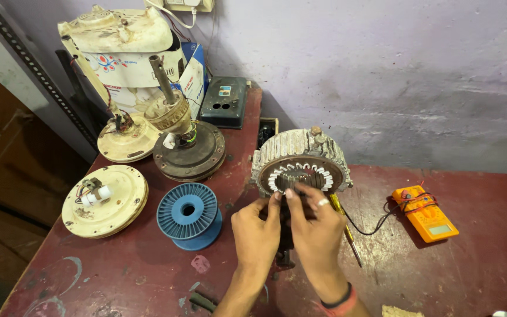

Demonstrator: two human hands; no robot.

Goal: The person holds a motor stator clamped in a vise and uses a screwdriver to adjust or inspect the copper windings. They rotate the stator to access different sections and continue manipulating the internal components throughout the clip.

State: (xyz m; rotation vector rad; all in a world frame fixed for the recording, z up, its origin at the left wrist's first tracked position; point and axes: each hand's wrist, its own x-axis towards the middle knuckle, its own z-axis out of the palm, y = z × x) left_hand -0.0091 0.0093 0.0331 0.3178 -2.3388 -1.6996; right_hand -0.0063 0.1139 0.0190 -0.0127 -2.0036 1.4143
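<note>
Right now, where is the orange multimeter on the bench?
In the head view, the orange multimeter lies on the red table, right of the right hand and the stator.

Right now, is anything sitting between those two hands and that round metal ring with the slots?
Nothing visible does. The left hand and the right hand have their fingertips right at the lower front of the slotted metal ring. The blue spool sits off to the left, and the orange meter off to the right.

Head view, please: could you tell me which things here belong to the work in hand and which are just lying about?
In hand: stator core, left hand, right hand.

Lying about: blue spool, orange multimeter, cream fan cover, dark fan motor, screwdriver.
</note>
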